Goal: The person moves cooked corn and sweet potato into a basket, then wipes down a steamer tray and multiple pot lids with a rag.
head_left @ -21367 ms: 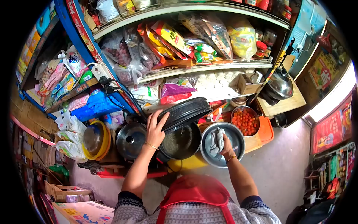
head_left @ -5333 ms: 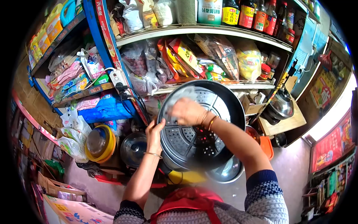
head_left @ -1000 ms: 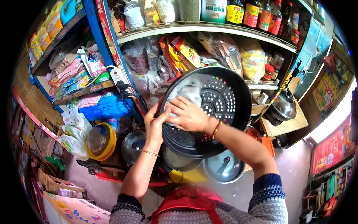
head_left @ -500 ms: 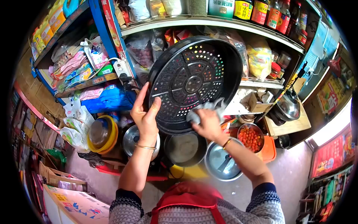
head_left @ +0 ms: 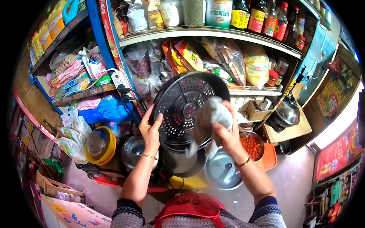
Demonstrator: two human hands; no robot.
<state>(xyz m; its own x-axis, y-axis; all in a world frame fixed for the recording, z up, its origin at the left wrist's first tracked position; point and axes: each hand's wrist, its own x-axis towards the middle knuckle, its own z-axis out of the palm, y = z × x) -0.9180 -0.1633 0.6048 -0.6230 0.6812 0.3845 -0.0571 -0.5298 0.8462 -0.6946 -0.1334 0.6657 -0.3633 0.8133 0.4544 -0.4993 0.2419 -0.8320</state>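
Note:
A round black steamer basket with a perforated base is held up tilted before me. My left hand is closed on its left rim, thumb on the inner side. A bunched grey-white cloth is in my right hand, its loose ends hanging over the basket's lower right part. The cloth hides part of that side, and whether my right fingers also touch the rim I cannot tell. Below the basket stands a dark open pot, with a metal lid to its right.
A lidded steel pot and a yellow basin stand to the left. Small red tomatoes fill a bowl at right, by an orange container. Shelves with bottles and bags run behind; a power strip hangs on the post.
The steamer basket has come lower and a bit left. My right hand has lifted the cloth from the basket's bottom edge up toward its right side.

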